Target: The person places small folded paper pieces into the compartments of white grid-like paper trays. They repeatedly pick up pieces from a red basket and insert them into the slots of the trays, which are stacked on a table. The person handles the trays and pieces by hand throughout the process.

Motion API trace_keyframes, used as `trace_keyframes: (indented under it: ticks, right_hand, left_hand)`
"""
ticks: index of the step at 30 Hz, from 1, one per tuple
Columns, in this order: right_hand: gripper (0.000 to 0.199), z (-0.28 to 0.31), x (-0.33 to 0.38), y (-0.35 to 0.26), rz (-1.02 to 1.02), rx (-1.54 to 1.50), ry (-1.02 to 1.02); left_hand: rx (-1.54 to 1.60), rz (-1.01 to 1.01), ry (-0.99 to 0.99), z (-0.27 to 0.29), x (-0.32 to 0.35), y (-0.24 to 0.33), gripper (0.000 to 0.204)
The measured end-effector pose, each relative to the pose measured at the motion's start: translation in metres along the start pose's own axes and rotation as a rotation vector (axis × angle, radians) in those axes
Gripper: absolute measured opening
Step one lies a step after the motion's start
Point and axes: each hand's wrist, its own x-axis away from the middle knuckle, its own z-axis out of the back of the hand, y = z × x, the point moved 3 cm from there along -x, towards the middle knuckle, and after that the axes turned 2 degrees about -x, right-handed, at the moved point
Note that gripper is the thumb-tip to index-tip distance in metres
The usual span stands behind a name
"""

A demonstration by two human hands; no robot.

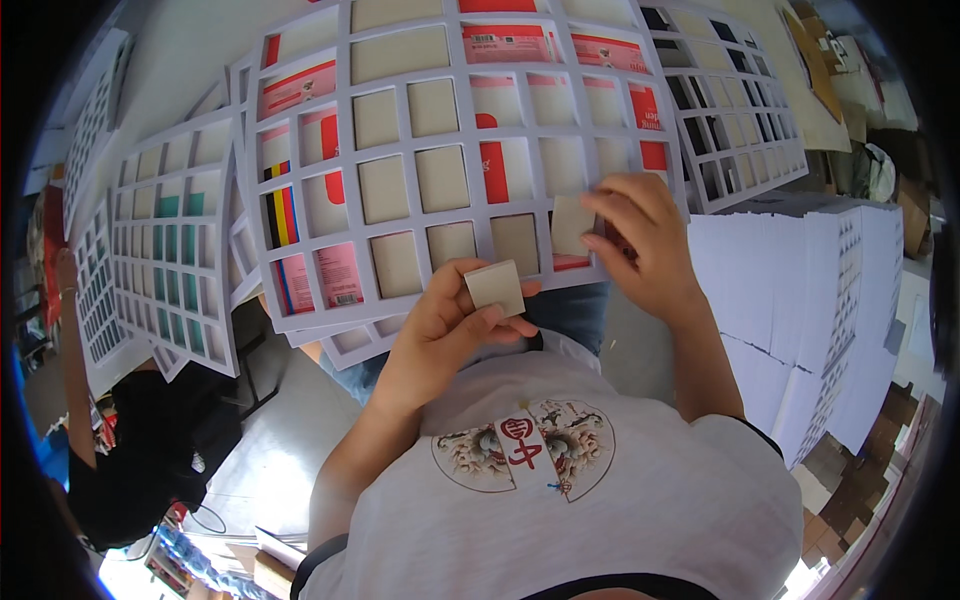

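A white grid panel (310,318) with rectangular openings lies in front of me. Beige board shows in several openings, and red-and-white printed sheet shows through others. Near the panel's lower right, my right hand (645,240) pinches a small beige cardboard piece (572,226) between thumb and fingers. That piece is over an opening, slightly tilted; I cannot tell whether it touches the frame. At the panel's lower edge, my left hand (440,325) is closed around beige cardboard squares (497,288), apparently a small stack, with the thumb on top.
More white grid panels (228,340) overlap at the left, some with green openings. Another panel (697,200) with dark openings sits at the far right. White stacked panels (750,290) rise at my right. A co-worker in black (150,450) is at the left.
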Motion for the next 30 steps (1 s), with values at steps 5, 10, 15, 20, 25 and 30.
trace_keyframes:
  ticks: [5,10,15,20,25,30]
  right_hand:
    - [0.030,-0.005,0.005,0.007,0.023,-0.125,-0.050]
    - [0.029,0.000,0.011,0.004,0.198,0.076,-0.121]
    - [0.021,0.009,0.019,-0.016,0.032,-0.384,-0.155]
    - [0.017,0.018,0.031,-0.003,-0.324,-0.639,0.025]
    - [0.016,0.029,0.024,0.043,-0.511,-0.605,0.104]
    - [0.016,0.025,0.020,0.029,-0.247,-0.199,-0.037]
  left_hand:
    - [-0.035,-0.068,0.051,-0.003,-0.003,-0.010,0.031]
    - [-0.101,0.042,0.194,-0.011,-0.003,0.001,0.027]
    - [-0.279,0.095,0.159,-0.029,-0.001,0.003,0.020]
    - [-0.776,-0.081,0.042,-0.051,-0.014,0.004,0.031]
    - [-1.567,-0.796,0.029,-0.058,-0.036,0.010,0.047]
    - [-1.640,-0.864,0.081,-0.046,-0.048,-0.005,0.051]
